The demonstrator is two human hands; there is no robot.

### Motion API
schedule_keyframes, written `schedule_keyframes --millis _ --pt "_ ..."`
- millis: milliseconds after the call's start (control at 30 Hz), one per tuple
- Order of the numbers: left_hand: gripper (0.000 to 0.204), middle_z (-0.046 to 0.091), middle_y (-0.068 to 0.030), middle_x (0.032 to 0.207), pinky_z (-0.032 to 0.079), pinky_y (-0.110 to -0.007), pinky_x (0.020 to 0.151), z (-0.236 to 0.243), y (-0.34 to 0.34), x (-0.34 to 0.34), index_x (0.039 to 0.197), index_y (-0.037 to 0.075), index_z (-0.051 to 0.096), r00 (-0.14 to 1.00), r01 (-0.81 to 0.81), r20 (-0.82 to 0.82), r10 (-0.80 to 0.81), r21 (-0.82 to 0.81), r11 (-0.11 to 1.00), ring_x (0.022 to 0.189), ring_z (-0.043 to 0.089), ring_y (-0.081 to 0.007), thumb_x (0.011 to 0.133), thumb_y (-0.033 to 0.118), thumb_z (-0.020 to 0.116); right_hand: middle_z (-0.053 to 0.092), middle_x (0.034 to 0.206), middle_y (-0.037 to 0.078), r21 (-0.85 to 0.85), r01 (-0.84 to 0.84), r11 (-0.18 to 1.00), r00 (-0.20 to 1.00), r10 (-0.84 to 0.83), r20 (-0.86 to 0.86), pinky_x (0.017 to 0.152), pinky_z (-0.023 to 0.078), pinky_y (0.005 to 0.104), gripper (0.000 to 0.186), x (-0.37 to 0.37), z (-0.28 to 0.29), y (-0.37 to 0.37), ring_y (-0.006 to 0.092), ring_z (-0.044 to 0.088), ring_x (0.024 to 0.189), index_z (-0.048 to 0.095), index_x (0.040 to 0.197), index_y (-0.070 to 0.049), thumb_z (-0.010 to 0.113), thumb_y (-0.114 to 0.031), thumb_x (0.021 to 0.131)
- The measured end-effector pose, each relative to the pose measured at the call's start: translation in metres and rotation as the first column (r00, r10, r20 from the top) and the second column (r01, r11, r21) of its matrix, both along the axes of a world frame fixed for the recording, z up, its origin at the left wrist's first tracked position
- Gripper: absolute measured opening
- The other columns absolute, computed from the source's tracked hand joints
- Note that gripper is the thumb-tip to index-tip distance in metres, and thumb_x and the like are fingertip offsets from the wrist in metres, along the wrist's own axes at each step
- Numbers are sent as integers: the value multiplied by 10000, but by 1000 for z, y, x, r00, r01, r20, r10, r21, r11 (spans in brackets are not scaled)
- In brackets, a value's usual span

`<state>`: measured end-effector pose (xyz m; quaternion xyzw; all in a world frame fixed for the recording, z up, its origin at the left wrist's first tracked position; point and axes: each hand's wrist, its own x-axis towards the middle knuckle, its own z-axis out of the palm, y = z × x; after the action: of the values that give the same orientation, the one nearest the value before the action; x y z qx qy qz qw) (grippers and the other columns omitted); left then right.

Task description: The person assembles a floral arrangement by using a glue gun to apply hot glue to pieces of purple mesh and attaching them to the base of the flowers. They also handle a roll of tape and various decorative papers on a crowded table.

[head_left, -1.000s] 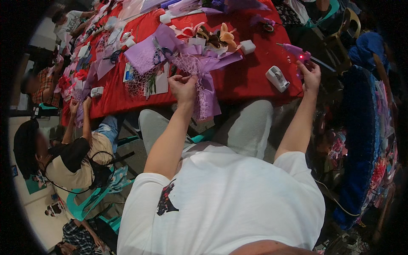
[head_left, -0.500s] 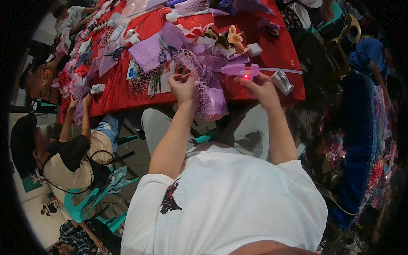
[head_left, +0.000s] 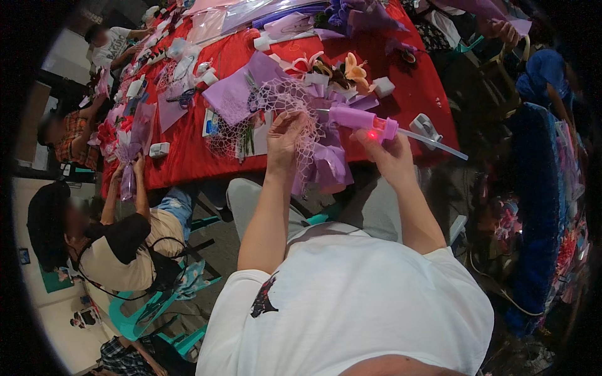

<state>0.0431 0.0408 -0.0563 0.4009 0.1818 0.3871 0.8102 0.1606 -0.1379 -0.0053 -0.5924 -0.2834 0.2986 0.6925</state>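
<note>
My left hand [head_left: 285,141] pinches the edge of a lilac openwork net [head_left: 291,94], its fingers partly behind the mesh. The net wraps a bouquet in purple paper [head_left: 329,164] that lies at the table's near edge. In my right hand [head_left: 392,155] is a pink glue gun [head_left: 360,119], its small red light lit. The nozzle points left, close to the net and my left fingertips; whether it touches is unclear. A long translucent glue stick [head_left: 436,144] juts from the gun's back end, slanting down to the right.
Scissors [head_left: 252,91] lie on purple wrapping left of the bouquet. Peach artificial flowers [head_left: 356,72] and a white block [head_left: 382,86] sit beyond it on the red tablecloth [head_left: 426,88]. Near the right edge rests a white device [head_left: 426,128]. A seated person [head_left: 119,250] works at left.
The glue gun's nozzle has come closer to my left fingers, and its back end has tipped downward. My left hand has risen against the net. The whole view has shifted slightly.
</note>
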Motion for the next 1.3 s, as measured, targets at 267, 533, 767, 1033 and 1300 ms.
schedule_keyframes --millis 267,533,767,1033,1300 --pt "182 692 -66 927 548 -239 702 22 -5 0 1014 36 677 987 127 107 -117 -90 988 824 668 -139 840 -17 672 676 826 28 70 24 997 994 -31 101 530 412 205 267 -8 9 -1 57 543 627 661 968 -38 713 -278 865" --pt "198 694 -81 959 545 -270 806 19 -6 2 1017 29 678 990 74 116 -75 14 997 877 662 -155 836 -48 656 641 803 -8 59 11 998 992 -18 127 596 420 215 210 -10 12 0 55 540 689 666 977 -31 702 -212 878" --pt "187 695 -87 961 545 -267 804 18 -5 3 1001 30 686 990 84 113 -83 -1 997 877 661 -153 833 -48 661 616 768 -21 50 -6 999 992 0 123 598 411 223 174 -7 8 -1 57 522 684 665 961 -21 693 -177 887" --pt "179 700 -91 941 549 -250 773 23 -8 2 991 16 696 995 78 63 -75 -43 996 856 670 -154 825 -49 671 623 776 -14 11 11 1000 990 -13 140 601 410 221 177 -7 10 -1 54 520 682 664 968 -16 692 -171 887" --pt "196 698 -106 964 551 -262 784 19 -9 4 1010 9 688 991 88 101 -84 -37 995 870 674 -168 829 -59 661 634 827 -16 9 13 1000 995 -14 94 650 421 220 176 -7 9 -1 55 530 731 658 982 -8 690 -154 888"
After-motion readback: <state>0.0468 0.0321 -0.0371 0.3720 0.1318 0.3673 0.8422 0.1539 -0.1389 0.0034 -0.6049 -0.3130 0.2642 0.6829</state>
